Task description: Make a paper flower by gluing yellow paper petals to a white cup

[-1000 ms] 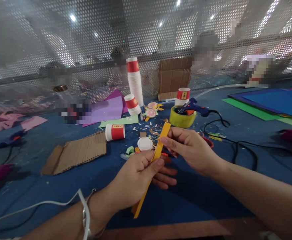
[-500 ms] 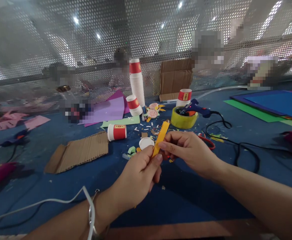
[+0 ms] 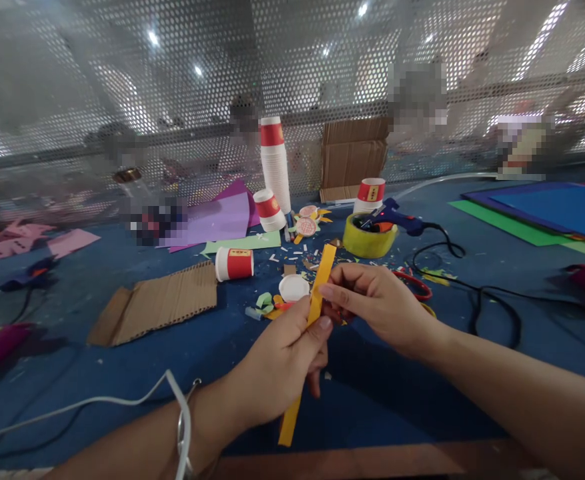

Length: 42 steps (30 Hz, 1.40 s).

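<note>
A long yellow paper strip point(image 3: 326, 265) is pinched between my two hands above the near middle of the table. My left hand point(image 3: 282, 360) grips it between thumb and fingers, and its lower end hangs out below that hand. My right hand point(image 3: 372, 300) holds the strip's right edge higher up, thumb on top. Just beyond lie a white round lid point(image 3: 293, 287) and paper scraps point(image 3: 265, 301). Red scissors handles point(image 3: 417, 285) show partly behind my right hand.
A hot glue gun point(image 3: 392, 217) rests on a yellow tape roll point(image 3: 367, 241), its black cord running right. Corrugated cardboard point(image 3: 165, 302) and a tipped paper cup point(image 3: 235, 264) lie left. A tall cup stack point(image 3: 275, 167) stands behind. A white cable point(image 3: 122, 401) crosses my left wrist.
The strip's lower end now shows below my left hand, where it was almost hidden before. My hands have shifted only slightly, both still holding the strip.
</note>
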Each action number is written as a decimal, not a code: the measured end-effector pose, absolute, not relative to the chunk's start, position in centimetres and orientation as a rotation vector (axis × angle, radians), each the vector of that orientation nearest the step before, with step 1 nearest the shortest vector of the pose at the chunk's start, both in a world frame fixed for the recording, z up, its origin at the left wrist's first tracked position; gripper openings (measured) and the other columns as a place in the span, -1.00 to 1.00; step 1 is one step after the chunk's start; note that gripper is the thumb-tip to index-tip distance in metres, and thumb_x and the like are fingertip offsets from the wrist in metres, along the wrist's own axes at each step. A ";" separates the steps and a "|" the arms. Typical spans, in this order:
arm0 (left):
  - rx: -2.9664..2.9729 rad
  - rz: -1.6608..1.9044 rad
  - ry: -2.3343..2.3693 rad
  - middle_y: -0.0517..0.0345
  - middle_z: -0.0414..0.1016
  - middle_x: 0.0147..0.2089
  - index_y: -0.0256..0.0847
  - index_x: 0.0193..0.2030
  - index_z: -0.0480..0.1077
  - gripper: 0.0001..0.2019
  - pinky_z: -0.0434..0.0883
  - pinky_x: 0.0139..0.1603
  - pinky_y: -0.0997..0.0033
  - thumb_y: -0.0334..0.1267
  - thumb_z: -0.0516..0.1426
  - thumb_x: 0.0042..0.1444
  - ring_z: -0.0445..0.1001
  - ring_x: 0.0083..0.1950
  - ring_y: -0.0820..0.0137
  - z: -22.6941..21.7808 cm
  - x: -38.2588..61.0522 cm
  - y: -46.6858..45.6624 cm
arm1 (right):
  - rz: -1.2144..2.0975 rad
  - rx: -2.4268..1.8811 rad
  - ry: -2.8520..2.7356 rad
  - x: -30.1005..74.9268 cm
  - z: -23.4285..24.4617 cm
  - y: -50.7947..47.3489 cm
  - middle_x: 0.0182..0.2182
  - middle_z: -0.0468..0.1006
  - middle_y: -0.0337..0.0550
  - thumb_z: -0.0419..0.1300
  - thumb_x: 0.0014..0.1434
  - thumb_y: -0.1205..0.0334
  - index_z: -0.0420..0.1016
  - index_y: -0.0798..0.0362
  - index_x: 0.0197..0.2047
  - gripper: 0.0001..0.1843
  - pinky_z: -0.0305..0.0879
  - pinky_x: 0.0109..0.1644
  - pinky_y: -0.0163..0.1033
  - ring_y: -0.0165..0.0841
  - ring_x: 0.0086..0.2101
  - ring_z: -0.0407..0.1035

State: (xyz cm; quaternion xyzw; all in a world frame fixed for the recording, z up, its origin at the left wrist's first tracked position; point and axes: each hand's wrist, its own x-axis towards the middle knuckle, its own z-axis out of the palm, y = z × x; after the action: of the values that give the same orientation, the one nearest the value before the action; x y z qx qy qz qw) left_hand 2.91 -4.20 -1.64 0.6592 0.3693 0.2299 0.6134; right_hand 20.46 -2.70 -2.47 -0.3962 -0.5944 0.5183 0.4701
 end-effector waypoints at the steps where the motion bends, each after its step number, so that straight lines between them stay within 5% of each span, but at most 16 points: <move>1: 1.484 0.523 0.828 0.41 0.12 -0.59 -0.19 -0.13 0.24 -0.73 0.41 -0.53 0.48 -0.01 -0.04 0.35 0.22 -0.62 0.51 -1.6 2.9 -4.1 | 1.275 -0.953 -1.449 20.4 -2.5 -2.7 -0.59 0.39 -0.33 0.32 0.14 -0.09 0.35 0.01 -0.49 -0.60 0.21 -0.45 -0.31 -0.47 -0.55 0.23; 12: 1.395 0.505 0.885 0.35 0.31 -0.58 -0.22 0.03 0.23 -0.72 0.37 -0.52 0.52 -0.08 0.04 0.33 0.36 -0.61 0.51 -1.4 3.0 -4.3 | 1.103 -1.033 -1.456 20.7 -2.8 -2.5 -0.57 0.32 -0.34 0.30 0.15 -0.13 0.32 0.01 -0.48 -0.57 0.16 -0.46 -0.29 -0.46 -0.55 0.16; 17: 1.447 0.523 0.991 0.42 0.15 -0.56 -0.16 -0.08 0.20 -0.77 0.12 -0.68 0.52 -0.05 0.04 0.31 0.08 -0.67 0.56 -1.9 2.8 -4.4 | 1.069 -1.096 -1.413 20.8 -3.1 -2.2 -0.57 0.34 -0.34 0.29 0.17 -0.12 0.37 0.03 -0.45 -0.59 0.14 -0.48 -0.30 -0.47 -0.56 0.15; 29: 1.857 0.629 1.019 0.30 0.33 -0.52 -0.16 -0.23 0.21 -0.78 0.26 -0.39 0.40 -0.12 -0.07 0.41 0.30 -0.48 0.48 -1.4 2.6 -4.3 | 1.182 -1.042 -1.445 20.5 -2.6 -2.7 -0.56 0.41 -0.30 0.32 0.16 -0.06 0.41 0.03 -0.49 -0.62 0.16 -0.44 -0.30 -0.47 -0.53 0.21; 36: 1.598 0.475 0.979 0.35 0.37 -0.55 -0.16 -0.06 0.19 -0.76 0.12 -0.72 0.56 -0.05 -0.11 0.40 0.17 -0.72 0.57 -1.5 2.9 -4.5 | 1.135 -1.044 -1.468 20.5 -2.9 -2.5 -0.56 0.38 -0.32 0.29 0.18 -0.12 0.37 0.04 -0.48 -0.57 0.14 -0.45 -0.30 -0.47 -0.54 0.18; 42: 1.510 0.489 0.915 0.31 0.42 -0.56 -0.19 0.02 0.18 -0.74 0.12 -0.76 0.66 -0.05 -0.08 0.39 0.18 -0.75 0.61 -1.7 2.9 -4.1 | 1.210 -1.004 -1.410 20.3 -3.0 -2.5 -0.56 0.36 -0.34 0.32 0.17 -0.07 0.38 0.04 -0.47 -0.60 0.14 -0.44 -0.31 -0.49 -0.53 0.17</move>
State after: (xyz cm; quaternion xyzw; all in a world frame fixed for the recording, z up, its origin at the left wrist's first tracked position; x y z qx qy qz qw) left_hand 2.88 -4.13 -1.74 0.6539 0.3961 0.2118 0.6088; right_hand 20.34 -2.52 -3.01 -0.4136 -0.5811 0.4986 0.4926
